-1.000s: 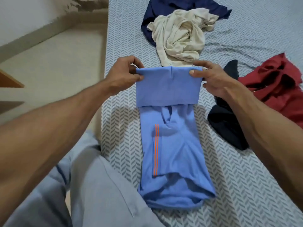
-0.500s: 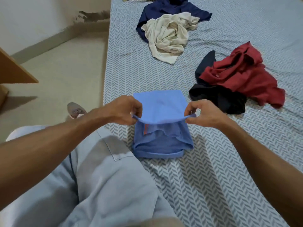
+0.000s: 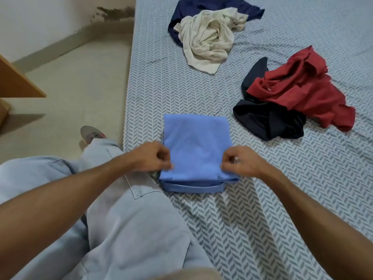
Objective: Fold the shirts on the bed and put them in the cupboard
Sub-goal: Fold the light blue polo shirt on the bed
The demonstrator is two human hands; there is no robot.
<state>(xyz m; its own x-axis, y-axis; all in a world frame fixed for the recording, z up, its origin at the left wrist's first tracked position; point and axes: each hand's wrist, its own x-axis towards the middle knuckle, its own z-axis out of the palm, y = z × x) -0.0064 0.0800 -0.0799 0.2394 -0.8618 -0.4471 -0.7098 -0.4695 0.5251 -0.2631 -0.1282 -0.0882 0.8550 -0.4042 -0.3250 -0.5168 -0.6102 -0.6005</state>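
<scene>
A person seated at the edge of a bed (image 3: pixel 262 209) covered in a grey herringbone-patterned sheet holds a light blue shirt (image 3: pixel 196 147) folded into a compact rectangle, lying flat on the sheet just beside the person's pale-trousered leg (image 3: pixel 129 229). The left hand (image 3: pixel 150 158), fingers curled, pinches the near left corner of the top fold, while the right hand (image 3: pixel 240 162), likewise curled, pinches the near right corner. Farther up the bed, unfolded garments lie in two heaps: a crumpled cream shirt (image 3: pixel 210 39) resting on top of a navy shirt (image 3: pixel 218 6), and, to the right and well apart from them, a red shirt (image 3: pixel 298 89) draped over a black garment (image 3: pixel 268 118). On the floor (image 3: pixel 80 77) to the left, a shoe (image 3: pixel 91 135) shows past the trouser cuff, and a wooden furniture edge (image 3: pixel 16 81) juts in from the frame's left side.
</scene>
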